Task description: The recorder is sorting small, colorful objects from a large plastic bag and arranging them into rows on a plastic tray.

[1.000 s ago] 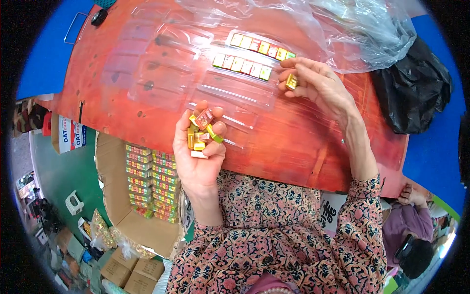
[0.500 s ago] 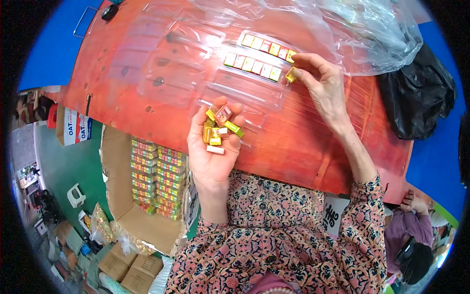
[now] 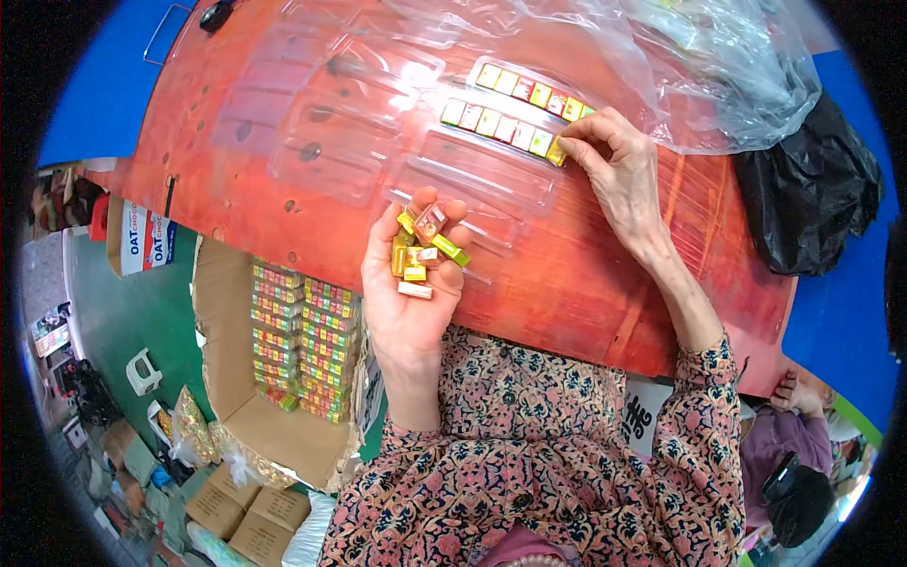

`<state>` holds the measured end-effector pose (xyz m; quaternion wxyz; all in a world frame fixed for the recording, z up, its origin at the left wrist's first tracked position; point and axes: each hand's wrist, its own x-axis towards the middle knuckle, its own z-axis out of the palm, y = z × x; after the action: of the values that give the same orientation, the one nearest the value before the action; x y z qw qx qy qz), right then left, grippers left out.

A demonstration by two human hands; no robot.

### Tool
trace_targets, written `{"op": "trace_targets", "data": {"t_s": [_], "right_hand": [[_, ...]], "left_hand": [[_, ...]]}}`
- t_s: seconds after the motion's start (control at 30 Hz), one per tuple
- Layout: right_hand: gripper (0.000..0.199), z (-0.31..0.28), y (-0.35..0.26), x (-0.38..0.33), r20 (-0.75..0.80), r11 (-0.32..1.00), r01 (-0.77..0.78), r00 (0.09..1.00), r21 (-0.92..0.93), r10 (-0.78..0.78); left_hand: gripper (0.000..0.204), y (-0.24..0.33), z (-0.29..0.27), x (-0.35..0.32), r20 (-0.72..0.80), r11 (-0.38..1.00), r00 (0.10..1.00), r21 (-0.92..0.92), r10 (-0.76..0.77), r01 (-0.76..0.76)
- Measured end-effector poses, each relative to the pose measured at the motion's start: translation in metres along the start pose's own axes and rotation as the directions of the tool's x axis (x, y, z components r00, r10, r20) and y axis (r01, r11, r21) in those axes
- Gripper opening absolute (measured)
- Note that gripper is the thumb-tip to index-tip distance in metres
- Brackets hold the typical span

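Observation:
My left hand (image 3: 408, 317) is palm up with fingers curled round a heap of small wrapped sweets (image 3: 416, 272) in yellow, green, red and white. It hovers over the near edge of the red table. My right hand (image 3: 628, 180) pinches one yellow wrapped sweet (image 3: 556, 152) between thumb and fingers. That sweet is at the right end of the nearer row of sweets (image 3: 505, 128) in a clear plastic tray (image 3: 487, 180). A second row of sweets (image 3: 522, 89) lies just beyond, its right end close to my right fingers. Nearer compartments of the tray hold nothing.
More clear trays (image 3: 335, 142) lie to the left on the red table (image 3: 567, 283). Clear plastic sheeting (image 3: 718, 85) and a black bag (image 3: 803, 189) are at the right. An open carton (image 3: 222, 331) of packed sweets stands below left. Another person (image 3: 789, 454) is at lower right.
My right hand has brought the yellow sweet against the right end of the nearer row. The trays appear shifted slightly right in view. My left hand stays in place with its sweets.

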<state>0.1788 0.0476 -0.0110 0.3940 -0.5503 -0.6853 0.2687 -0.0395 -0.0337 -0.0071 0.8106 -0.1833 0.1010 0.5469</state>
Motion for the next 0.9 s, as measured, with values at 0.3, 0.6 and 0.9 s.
{"op": "trace_targets", "data": {"t_s": [0.3, 0.6, 0.9], "right_hand": [[0.007, 0.004, 0.0, -0.006, 0.008, 0.973, 0.124, 0.992, -0.196, -0.125], [0.013, 0.012, -0.06, -0.028, 0.194, 0.967, -0.006, 0.98, 0.254, -0.044], [0.018, 0.006, -0.063, -0.011, 0.345, 0.933, 0.341, 0.867, 0.114, -0.359]], "left_hand": [[0.037, 0.0, 0.0, -0.002, -0.01, 0.999, 1.0, 0.027, 0.023, -0.022], [0.045, -0.011, 0.011, -0.003, 0.015, 0.978, 1.0, 0.207, 0.017, -0.02], [0.044, -0.021, 0.006, 0.003, -0.016, 0.969, 1.0, 0.246, -0.013, 0.017]]}}
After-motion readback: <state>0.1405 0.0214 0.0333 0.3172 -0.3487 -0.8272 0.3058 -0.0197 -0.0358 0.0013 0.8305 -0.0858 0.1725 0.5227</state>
